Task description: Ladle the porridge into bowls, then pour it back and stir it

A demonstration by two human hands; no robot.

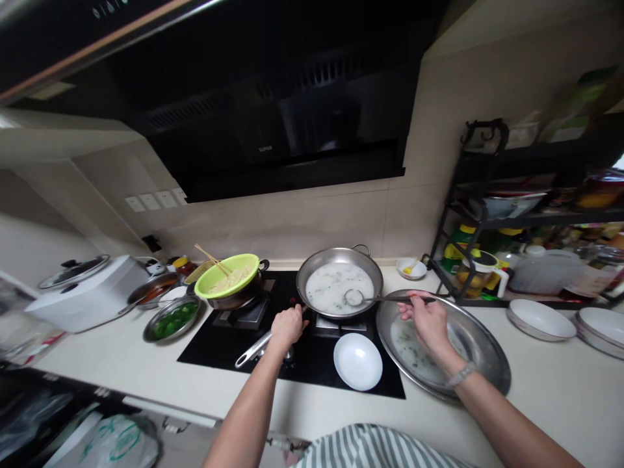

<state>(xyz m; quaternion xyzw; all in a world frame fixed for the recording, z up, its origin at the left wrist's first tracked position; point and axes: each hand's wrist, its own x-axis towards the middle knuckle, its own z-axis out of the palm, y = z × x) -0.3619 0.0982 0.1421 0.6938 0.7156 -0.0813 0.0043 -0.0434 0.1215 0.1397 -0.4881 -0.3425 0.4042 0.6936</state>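
Observation:
A steel wok [303,268] stands on the right burner, full of white milky liquid with dark green bits. My left hand [288,325] is closed round the wok's long handle [252,349], whose metal end sticks out below the fist. My right hand [425,318] grips the dark handle of a ladle [355,298]. The bowl of the ladle lies at the surface of the liquid in the wok. Beneath my right hand is a large steel basin [492,351] with similar cloudy liquid and green bits. A white bowl [358,362] sits at the front of the hob.
On the left burner a green colander [201,286] of noodle-like food, with chopsticks [213,259], rests on a pot. Left of it are a dish of greens [173,320] and a white appliance [104,292]. A black rack [451,240] and bowls [541,320] stand right; the range hood [292,117] hangs overhead.

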